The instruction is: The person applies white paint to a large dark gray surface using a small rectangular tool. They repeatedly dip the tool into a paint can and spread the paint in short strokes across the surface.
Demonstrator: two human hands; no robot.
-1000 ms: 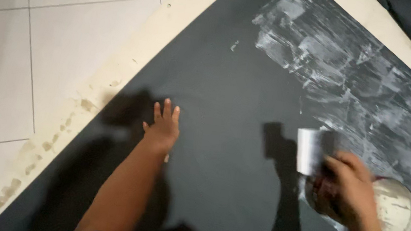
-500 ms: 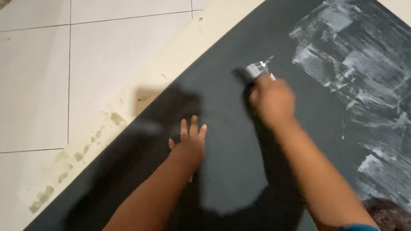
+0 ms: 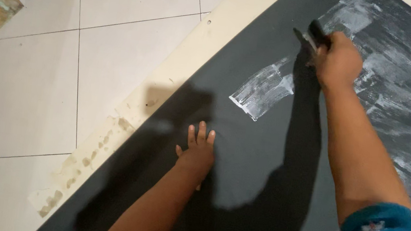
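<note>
Two hands | right hand [image 3: 340, 62] clamped on scraper [image 3: 312, 35], spread paste thinly | left hand [image 3: 196, 154] splayed flat, pinning dark sheet [image 3: 242, 157]

Dark brush [image 3: 315, 36] is tilting against the big dark sheet [image 3: 243, 152] — it's lying flat on the floor, whitish smears showing.

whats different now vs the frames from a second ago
The right hand lifted the scraper away from the paint can, which is out of view now, swept it up the dark sheet, and left a fresh white streak on a bare part. Its grip on the tool is unchanged. The left hand stays flat on the sheet.
</note>
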